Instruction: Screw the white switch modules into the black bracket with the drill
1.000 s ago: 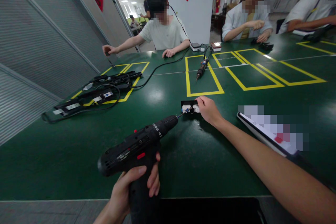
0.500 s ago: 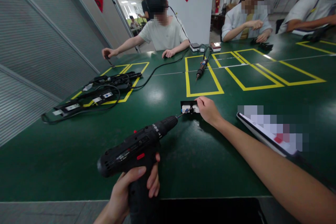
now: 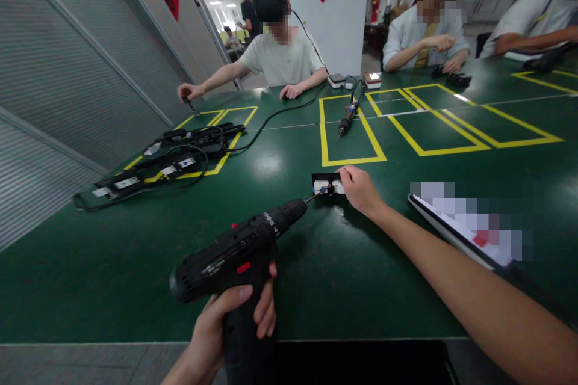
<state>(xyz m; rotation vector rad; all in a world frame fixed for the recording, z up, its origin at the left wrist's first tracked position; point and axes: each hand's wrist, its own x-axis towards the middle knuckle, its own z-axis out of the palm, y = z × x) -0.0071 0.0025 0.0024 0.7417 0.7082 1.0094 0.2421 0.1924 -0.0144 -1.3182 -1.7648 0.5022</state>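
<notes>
My left hand is wrapped round the grip of a black cordless drill with red switches. The drill points away and to the right, its thin bit reaching a small black part with white pieces on the green table. Whether the bit's tip sits in a screw or hole is too small to tell. My right hand pinches the right end of that small black part, and its fingers hide that end.
Black cable assemblies lie at the left. A corded pen-like tool rests inside a yellow taped rectangle. A tablet-like device lies right of my forearm. Across the green table sit several people, one reaching leftward.
The camera view has shifted very slightly. Both hands, the drill and the small black part keep the same arrangement.
</notes>
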